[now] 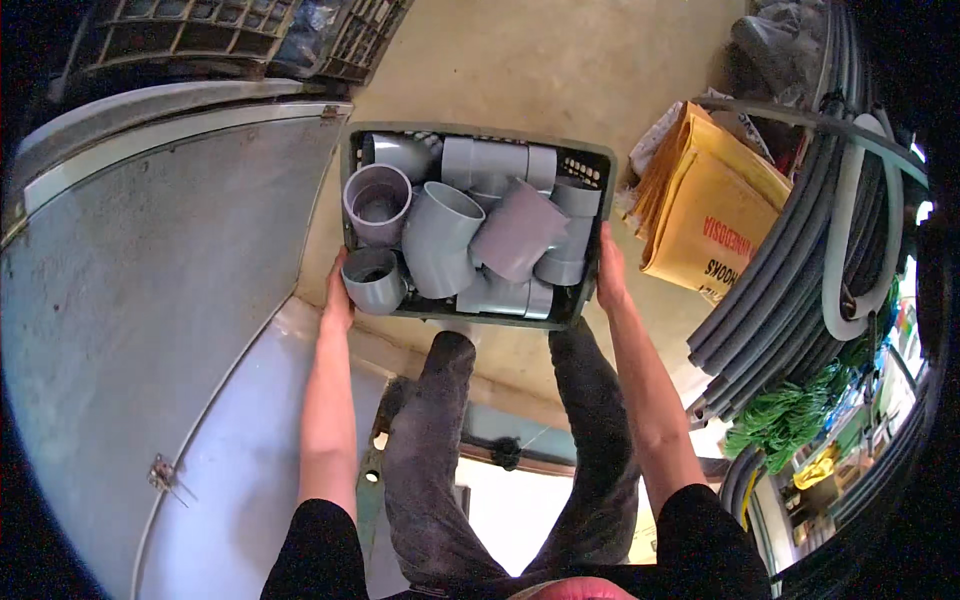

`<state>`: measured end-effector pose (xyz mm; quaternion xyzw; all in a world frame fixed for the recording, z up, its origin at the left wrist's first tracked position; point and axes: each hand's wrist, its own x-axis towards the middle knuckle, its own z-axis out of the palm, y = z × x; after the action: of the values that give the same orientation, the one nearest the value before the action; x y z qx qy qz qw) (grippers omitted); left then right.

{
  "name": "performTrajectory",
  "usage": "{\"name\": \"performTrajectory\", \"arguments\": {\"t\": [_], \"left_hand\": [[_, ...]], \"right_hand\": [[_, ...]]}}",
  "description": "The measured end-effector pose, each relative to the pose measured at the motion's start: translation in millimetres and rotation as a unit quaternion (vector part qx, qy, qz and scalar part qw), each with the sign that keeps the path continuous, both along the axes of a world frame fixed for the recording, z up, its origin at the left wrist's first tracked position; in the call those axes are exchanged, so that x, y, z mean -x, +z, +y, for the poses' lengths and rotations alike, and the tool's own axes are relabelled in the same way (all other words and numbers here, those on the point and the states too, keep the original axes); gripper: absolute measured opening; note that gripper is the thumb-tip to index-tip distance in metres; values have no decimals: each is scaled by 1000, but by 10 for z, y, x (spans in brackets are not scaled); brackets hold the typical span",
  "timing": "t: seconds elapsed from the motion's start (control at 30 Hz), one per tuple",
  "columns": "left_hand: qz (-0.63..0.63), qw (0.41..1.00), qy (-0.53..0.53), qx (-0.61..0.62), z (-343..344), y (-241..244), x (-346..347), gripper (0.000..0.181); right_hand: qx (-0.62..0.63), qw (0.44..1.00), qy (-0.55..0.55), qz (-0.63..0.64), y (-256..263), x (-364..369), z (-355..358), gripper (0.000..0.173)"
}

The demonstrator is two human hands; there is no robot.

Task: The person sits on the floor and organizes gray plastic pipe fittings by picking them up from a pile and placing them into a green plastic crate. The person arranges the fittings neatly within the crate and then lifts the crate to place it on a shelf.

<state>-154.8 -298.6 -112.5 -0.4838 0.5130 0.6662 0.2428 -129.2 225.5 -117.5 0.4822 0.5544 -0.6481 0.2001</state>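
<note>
Between my two hands is a dark plastic basket [480, 321] with slotted walls. My left hand [340, 294] grips its left side near the front corner, and my right hand [611, 266] grips the right side; most fingers are hidden behind the walls. Grey plastic pipe fittings fill the basket. An elbow fitting [442, 240] lies in the middle, beside a purplish-grey coupling [519, 231] tilted on top of other pieces. At the left, an open-ended fitting [377, 232] faces up above a shorter one [375, 289]. A long fitting [487, 161] lies along the far wall.
A grey metal door [150, 247] stands close on the left, with plastic crates [195, 37] beyond it. To the right are yellow printed sacks [712, 210], coiled grey hoses [780, 225] and green strands [787, 412]. Bare concrete floor [540, 60] extends ahead.
</note>
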Motion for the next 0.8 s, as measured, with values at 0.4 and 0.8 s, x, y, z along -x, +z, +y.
{"name": "performTrajectory", "arguments": {"t": [0.4, 0.8], "left_hand": [[64, 980, -156, 109, -86, -108, 265, 58], [55, 979, -155, 123, 394, 640, 378, 52]], "right_hand": [[-168, 979, 113, 3, 70, 105, -223, 73], [-212, 971, 85, 69, 697, 178, -169, 57]]}}
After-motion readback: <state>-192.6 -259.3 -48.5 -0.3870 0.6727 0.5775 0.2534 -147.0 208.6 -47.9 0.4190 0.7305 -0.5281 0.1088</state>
